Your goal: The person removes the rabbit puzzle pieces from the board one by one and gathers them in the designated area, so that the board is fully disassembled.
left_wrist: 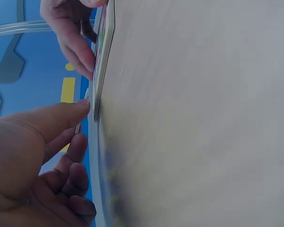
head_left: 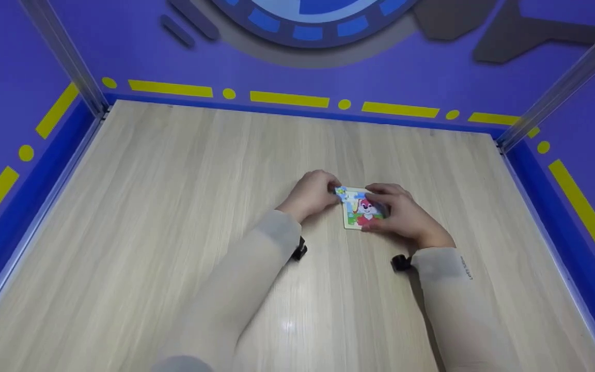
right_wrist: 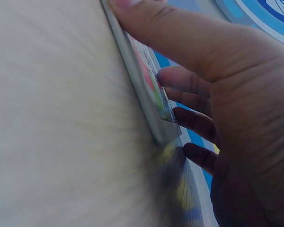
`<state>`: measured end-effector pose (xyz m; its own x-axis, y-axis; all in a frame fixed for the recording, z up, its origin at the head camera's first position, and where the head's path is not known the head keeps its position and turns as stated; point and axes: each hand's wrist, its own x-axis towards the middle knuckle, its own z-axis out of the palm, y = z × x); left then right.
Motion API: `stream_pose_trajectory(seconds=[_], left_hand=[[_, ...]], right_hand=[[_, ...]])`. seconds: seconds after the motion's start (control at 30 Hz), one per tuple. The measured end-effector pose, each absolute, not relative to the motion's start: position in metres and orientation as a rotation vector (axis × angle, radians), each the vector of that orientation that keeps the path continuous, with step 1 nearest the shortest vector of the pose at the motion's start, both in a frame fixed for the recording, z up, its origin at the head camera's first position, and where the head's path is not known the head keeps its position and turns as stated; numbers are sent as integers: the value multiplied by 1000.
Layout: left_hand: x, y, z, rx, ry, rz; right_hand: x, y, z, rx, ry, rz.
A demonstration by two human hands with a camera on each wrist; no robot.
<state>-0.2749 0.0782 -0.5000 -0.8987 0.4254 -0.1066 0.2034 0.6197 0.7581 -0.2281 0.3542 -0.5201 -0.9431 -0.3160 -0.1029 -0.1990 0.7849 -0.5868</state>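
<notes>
A small jigsaw puzzle board (head_left: 351, 219) with a pale rim lies flat on the table, showing a red and white cartoon animal over green and light blue. At its far left corner my left hand (head_left: 314, 192) pinches a small blue puzzle piece (head_left: 340, 191) between thumb and fingers. The piece overlaps the corner in the head view. My right hand (head_left: 403, 214) holds the board from the right, thumb on the near edge and fingers over the far side. In the right wrist view, the thumb (right_wrist: 180, 38) lies along the board's edge (right_wrist: 137, 90); the other fingers are bent.
The wood-grain table (head_left: 184, 181) stretches around the board on all sides. Blue-purple panels (head_left: 287, 72) with yellow markings stand along its back and sides, with metal posts (head_left: 65, 51) at the corners. A small black device (head_left: 402, 263) is at each wrist.
</notes>
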Motion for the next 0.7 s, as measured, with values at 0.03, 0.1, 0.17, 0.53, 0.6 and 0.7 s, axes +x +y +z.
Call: stream_pose_trajectory(seconds=[0.03, 0.1, 0.17, 0.53, 0.6, 0.7], left_hand=[[-275, 75, -499, 509, 2560, 1166], [-274, 66, -499, 503, 2539, 1189], [-275, 56, -499, 503, 2514, 1212], [-277, -11, -494, 442, 2494, 1249], [-278, -25, -492, 441, 2495, 1242], [-279, -44, -490, 429, 2481, 1242]], right_hand=[[-228, 354, -520, -396, 2778, -881], [-228, 354, -520, -386, 2774, -885], [-228, 354, -520, -393, 2777, -883], [-227, 353, -522, -390, 2783, -893], [-227, 353, -522, -385, 2780, -899], [-227, 353, -522, -368, 2779, -900]])
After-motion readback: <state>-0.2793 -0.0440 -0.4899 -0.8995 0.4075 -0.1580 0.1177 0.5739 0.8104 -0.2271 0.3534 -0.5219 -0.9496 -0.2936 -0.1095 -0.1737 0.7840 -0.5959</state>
